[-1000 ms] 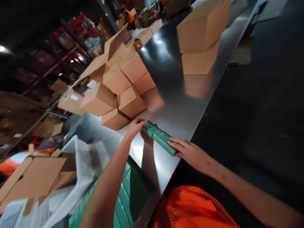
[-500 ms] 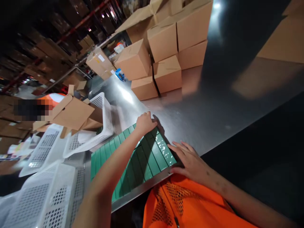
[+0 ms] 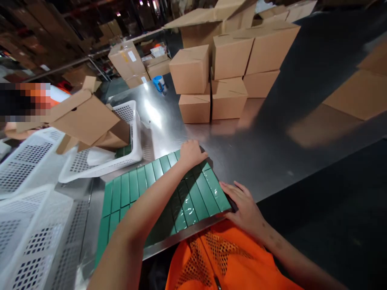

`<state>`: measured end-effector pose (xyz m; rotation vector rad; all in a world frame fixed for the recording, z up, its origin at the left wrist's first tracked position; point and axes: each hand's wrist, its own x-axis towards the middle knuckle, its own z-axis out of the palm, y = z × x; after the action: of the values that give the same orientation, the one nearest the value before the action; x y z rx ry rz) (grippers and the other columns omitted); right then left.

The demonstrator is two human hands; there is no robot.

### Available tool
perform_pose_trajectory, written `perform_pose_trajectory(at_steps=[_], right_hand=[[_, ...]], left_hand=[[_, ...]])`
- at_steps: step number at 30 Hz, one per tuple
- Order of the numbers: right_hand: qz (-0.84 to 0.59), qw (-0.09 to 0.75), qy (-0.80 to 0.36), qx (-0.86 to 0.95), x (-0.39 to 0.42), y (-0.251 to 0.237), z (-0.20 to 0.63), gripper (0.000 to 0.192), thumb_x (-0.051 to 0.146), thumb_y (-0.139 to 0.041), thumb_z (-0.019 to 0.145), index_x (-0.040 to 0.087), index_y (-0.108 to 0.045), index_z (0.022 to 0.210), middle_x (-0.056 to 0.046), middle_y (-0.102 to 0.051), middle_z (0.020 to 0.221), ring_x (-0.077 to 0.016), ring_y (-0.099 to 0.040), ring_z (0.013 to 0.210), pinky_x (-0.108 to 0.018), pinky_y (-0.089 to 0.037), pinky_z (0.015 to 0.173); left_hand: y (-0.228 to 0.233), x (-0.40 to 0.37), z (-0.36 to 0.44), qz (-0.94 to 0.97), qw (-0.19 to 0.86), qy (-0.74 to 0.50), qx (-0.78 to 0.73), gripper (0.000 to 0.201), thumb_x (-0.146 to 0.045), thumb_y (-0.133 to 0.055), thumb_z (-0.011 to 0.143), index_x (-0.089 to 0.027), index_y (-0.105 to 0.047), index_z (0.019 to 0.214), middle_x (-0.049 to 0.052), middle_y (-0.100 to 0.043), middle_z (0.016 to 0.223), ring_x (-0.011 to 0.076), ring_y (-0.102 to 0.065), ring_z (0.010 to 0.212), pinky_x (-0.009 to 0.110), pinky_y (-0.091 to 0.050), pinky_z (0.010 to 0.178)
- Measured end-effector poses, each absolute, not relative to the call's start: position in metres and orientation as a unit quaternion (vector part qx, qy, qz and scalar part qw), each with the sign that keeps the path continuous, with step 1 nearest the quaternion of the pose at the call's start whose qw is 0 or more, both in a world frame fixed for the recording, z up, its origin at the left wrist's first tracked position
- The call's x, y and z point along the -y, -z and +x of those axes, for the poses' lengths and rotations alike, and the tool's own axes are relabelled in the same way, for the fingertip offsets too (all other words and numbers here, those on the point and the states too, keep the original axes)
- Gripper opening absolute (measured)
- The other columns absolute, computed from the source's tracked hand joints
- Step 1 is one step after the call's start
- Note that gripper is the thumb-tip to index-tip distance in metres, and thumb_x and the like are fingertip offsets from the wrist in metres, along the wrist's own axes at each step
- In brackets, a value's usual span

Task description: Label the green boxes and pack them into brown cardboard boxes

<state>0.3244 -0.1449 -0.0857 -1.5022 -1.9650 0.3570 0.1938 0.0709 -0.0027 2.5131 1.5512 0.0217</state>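
Rows of slim green boxes (image 3: 133, 186) lie side by side in a flat block on the metal table (image 3: 272, 161), along its front edge. Some of them shine as if wrapped in clear film. My left hand (image 3: 191, 154) reaches across the block, its fingers bent down over the far edge near the right corner and its thumb pointing right. At the right end of the block, my right hand (image 3: 244, 206) rests against the side with its fingers apart. My left forearm hides part of the boxes.
Brown cartons (image 3: 229, 96) stand stacked at the back, near a blue tape dispenser (image 3: 159, 83). A white perforated basket (image 3: 137, 139) on the left holds an open carton (image 3: 87, 117) and some green boxes. More white baskets (image 3: 39, 229) lie nearer. Another person's orange-clad part appears far left.
My view has turned a little, so the cartons appear further right and the baskets further left. Both hands keep their places at the far edge and right end of the green boxes.
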Motion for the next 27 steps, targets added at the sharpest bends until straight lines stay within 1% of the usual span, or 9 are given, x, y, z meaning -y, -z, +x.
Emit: perform_pose_trajectory(at_steps=[4,9,13,16,18,19,23,25,27], right_hand=[[-0.58,0.315,-0.128,0.74,0.143,0.088,0.326,0.071,0.032,-0.066,0.083,0.025,-0.038,0.148,-0.013,-0.062,0.137,-0.0324,-0.061,0.123,-0.061,-0.039,0.108],[-0.554,0.304,-0.103,0.768,0.145,0.086,0.326,0.077,0.034,-0.059,0.089,0.026,-0.023,0.156,-0.015,-0.059,0.139,-0.0335,-0.061,0.123,-0.059,-0.041,0.108],[-0.553,0.284,-0.077,0.78,0.148,0.097,0.328,0.075,0.039,-0.051,0.095,0.029,-0.013,0.159,-0.013,-0.057,0.142,-0.0338,-0.061,0.123,-0.062,-0.042,0.107],[-0.571,0.269,-0.093,0.77,0.147,0.106,0.336,0.082,0.05,-0.054,0.093,0.03,-0.011,0.16,-0.013,-0.056,0.144,-0.0407,-0.055,0.128,-0.067,-0.046,0.101],[-0.586,0.263,-0.135,0.755,0.144,0.106,0.347,0.093,0.06,-0.059,0.087,0.03,-0.011,0.16,-0.014,-0.051,0.147,-0.0453,-0.05,0.131,-0.067,-0.05,0.096],[-0.593,0.268,-0.158,0.743,0.142,0.103,0.353,0.097,0.064,-0.061,0.084,0.03,-0.013,0.16,-0.015,-0.048,0.149,-0.0463,-0.049,0.132,-0.066,-0.052,0.095],[-0.602,0.37,-0.257,0.659,0.119,0.089,0.372,0.076,0.062,-0.055,0.088,0.036,-0.03,0.155,-0.015,-0.042,0.153,-0.0399,-0.054,0.129,-0.056,-0.053,0.1],[-0.58,0.451,-0.316,0.6,0.097,0.086,0.37,0.063,0.058,-0.049,0.093,0.037,-0.036,0.151,-0.013,-0.045,0.152,-0.0362,-0.052,0.133,-0.053,-0.051,0.104],[-0.548,0.525,-0.363,0.541,0.071,0.087,0.358,0.056,0.055,-0.042,0.097,0.034,-0.04,0.149,-0.013,-0.048,0.15,-0.0337,-0.048,0.136,-0.054,-0.047,0.108]], left_hand=[[0.005,-0.071,0.192,0.847,0.108,-0.03,-0.52,0.05,-0.043,-0.062,0.082,-0.006,-0.065,0.114,0.026,-0.064,0.117,0.0412,-0.059,0.113,0.046,-0.045,0.096],[0.005,-0.069,0.187,0.843,0.129,-0.057,-0.519,0.054,-0.051,-0.059,0.087,-0.006,-0.065,0.116,0.028,-0.065,0.118,0.0418,-0.059,0.115,0.049,-0.044,0.098],[-0.001,-0.064,0.176,0.853,0.156,-0.073,-0.494,0.071,-0.06,-0.053,0.09,-0.006,-0.054,0.136,0.024,-0.065,0.127,0.0361,-0.059,0.122,0.043,-0.045,0.102],[-0.014,-0.063,0.141,0.86,0.164,-0.098,-0.474,0.077,-0.06,-0.052,0.091,-0.01,-0.041,0.148,0.019,-0.051,0.148,0.0316,-0.041,0.142,0.042,-0.032,0.116],[-0.027,-0.057,0.097,0.852,0.193,-0.152,-0.463,0.071,-0.055,-0.054,0.092,-0.014,-0.043,0.148,0.016,-0.04,0.157,0.0302,-0.025,0.151,0.046,-0.019,0.123],[-0.033,-0.052,0.068,0.833,0.229,-0.193,-0.464,0.065,-0.051,-0.055,0.092,-0.017,-0.046,0.146,0.012,-0.042,0.157,0.0285,-0.027,0.15,0.047,-0.02,0.123],[-0.042,-0.022,-0.064,0.638,0.325,-0.387,-0.581,0.046,-0.049,-0.068,0.082,-0.03,-0.068,0.124,0.0,-0.061,0.142,0.0264,-0.045,0.141,0.043,-0.024,0.124],[-0.032,-0.003,-0.119,0.577,0.316,-0.418,-0.626,0.044,-0.055,-0.058,0.087,-0.032,-0.068,0.123,-0.001,-0.061,0.141,0.0266,-0.044,0.142,0.044,-0.024,0.125],[-0.016,0.017,-0.153,0.52,0.316,-0.443,-0.659,0.054,-0.065,-0.043,0.089,-0.033,-0.067,0.125,0.0,-0.06,0.143,0.0296,-0.044,0.142,0.047,-0.03,0.122]])
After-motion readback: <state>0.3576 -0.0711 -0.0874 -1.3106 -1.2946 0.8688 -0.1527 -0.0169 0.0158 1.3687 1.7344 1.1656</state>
